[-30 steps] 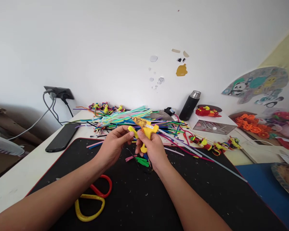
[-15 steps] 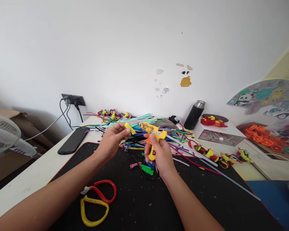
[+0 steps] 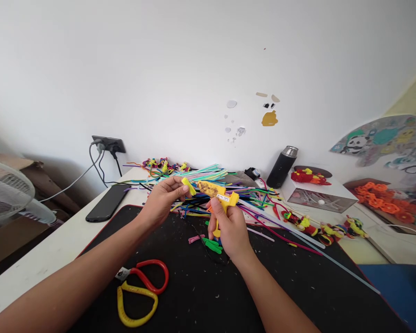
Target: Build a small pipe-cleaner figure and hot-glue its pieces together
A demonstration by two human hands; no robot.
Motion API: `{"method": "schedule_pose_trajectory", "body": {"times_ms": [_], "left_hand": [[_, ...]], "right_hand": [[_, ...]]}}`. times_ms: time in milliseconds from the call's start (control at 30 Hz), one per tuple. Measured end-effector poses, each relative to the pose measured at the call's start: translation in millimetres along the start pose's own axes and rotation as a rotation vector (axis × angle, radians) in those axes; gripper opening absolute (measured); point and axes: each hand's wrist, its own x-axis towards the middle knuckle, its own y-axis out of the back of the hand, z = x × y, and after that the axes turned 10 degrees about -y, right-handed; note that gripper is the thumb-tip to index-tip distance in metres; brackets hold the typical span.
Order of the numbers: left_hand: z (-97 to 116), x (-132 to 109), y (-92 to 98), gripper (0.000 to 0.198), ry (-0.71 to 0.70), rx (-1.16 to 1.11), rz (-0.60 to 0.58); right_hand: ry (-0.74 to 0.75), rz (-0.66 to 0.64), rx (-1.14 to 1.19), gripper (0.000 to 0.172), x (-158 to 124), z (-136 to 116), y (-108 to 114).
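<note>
Left hand [image 3: 164,196], centre of my view: fingers pinched together, thumb and index closed onto a small yellow fuzzy piece [image 3: 189,186]. Right hand [image 3: 230,226], just right of centre: fingers curled round the handle of a yellow glue gun [image 3: 225,198] — nozzle aimed left at the piece, just beside it; I can't tell whether they touch. Both are held above the far part of the black mat [image 3: 194,296], mid-frame.

Below the gun I see short green pieces [image 3: 213,247] on the mat, a pink piece [image 3: 196,238] beside them. Behind the hands, a heap of coloured pipe cleaners [image 3: 204,173] on the worktop [image 3: 27,263]. Lower left of the frame: scissors [image 3: 138,317] with one red and one yellow handle loop, blades mostly hidden by the left forearm. Phone [image 3: 106,203] left of the mat — black bottle [image 3: 281,169] tilted, right of centre.
</note>
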Motion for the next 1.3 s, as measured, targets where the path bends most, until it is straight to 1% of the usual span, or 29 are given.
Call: {"method": "schedule_pose_trajectory", "body": {"times_ms": [400,633,967,1300], "left_hand": [[-5,0,1.4,0.037,0.009,0.032,0.0],[-2,-1,-2.4,0.037,0.018,0.018,-0.001],[-7,-2,1.1,0.035,0.014,-0.027,-0.028],[-10,-2,1.8,0.035,0.01,-0.034,-0.02]], "right_hand": [[-0.002,0.017,-0.071,0.064,-2,4,-1],[0.024,0.052,-0.159,0.074,-4,3,-3],[0.026,0.074,-0.193,0.074,-5,3,-2],[0.023,0.082,-0.22,0.071,-4,3,-2]]}}
